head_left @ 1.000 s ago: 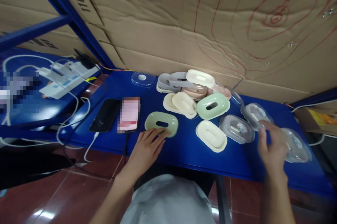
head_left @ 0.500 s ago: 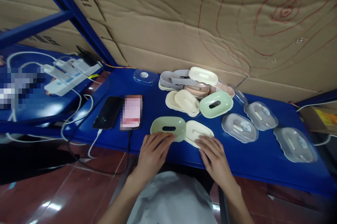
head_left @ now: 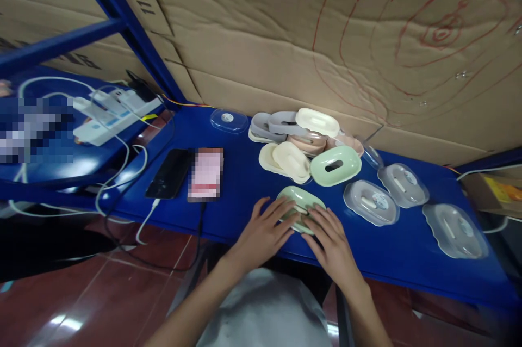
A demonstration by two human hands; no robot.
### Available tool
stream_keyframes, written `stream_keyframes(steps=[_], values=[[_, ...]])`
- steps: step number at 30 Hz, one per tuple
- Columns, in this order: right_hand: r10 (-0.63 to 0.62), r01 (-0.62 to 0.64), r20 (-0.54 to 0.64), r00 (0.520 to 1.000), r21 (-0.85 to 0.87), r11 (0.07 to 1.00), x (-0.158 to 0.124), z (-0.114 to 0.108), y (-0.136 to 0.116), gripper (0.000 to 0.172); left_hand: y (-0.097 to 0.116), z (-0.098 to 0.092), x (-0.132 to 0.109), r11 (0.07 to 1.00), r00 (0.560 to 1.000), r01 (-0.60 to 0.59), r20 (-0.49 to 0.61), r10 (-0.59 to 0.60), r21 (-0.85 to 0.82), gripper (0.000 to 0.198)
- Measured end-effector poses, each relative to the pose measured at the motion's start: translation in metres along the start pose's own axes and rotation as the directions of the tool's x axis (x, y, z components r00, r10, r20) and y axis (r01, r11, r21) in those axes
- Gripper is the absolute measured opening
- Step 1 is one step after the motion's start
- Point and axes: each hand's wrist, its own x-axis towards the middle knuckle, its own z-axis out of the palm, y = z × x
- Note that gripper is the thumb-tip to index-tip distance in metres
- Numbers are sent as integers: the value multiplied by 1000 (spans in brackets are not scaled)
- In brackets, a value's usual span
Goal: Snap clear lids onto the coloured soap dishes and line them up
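A light green oval soap dish (head_left: 299, 193) with a slot in its middle lies in front of me. The cream piece is mostly hidden beneath it; a pale bit shows through the slot. My left hand (head_left: 267, 230) grips the green dish at its left side, fingers across it. On the right side my right hand (head_left: 327, 230) holds the same dish, fingertips near the slot. Just beyond them lie another green slotted dish (head_left: 346, 166) and overlapping cream dishes (head_left: 291, 159).
Behind are grey dishes (head_left: 263, 126), a cream dish (head_left: 317, 121) and peach ones. Lidded dishes (head_left: 372, 203) stand at right; a clear lid (head_left: 229, 120) lies at back left. Two phones (head_left: 168, 174) with cables and a power strip (head_left: 118, 121) are left. Cardboard (head_left: 253, 37) walls the back.
My left hand has brought the green dish rightward onto the cream piece, which had lain beside it. My right hand has stayed near its place, now on the green dish. The view shifted slightly.
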Motion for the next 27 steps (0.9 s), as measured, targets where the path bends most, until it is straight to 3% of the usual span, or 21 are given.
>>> stream_keyframes(steps=[3,9,12,15,18,22,24,27], values=[[-22,23,42,999,-8,1000,1,6,-9,43,-13,-2,-12,1000,1000,25,7,-25,4,26],[-121,120,122,985,16,993,24,8,-16,45,-22,-4,-38,996,992,90,-91,-90,-8,25],[-82,82,22,996,-38,996,49,-2,-8,46,-25,-6,-42,992,985,130,-113,-129,-5,25],[11,-33,-103,995,-211,977,72,-18,12,45,-27,-7,-45,988,979,152,-132,-154,-26,25],[29,-50,-64,998,-363,931,83,-36,44,44,-28,-6,-48,983,974,165,-144,-176,-80,27],[-24,14,-17,1000,-434,901,80,-53,77,38,-31,-4,-48,974,970,163,-158,-187,-156,32],[-77,40,-70,995,-429,903,76,-55,75,35,-30,-4,-47,974,971,133,-174,-165,-185,33],[-154,84,-160,975,-377,923,68,-50,48,42,-26,-4,-47,973,976,81,-181,-122,-218,33]])
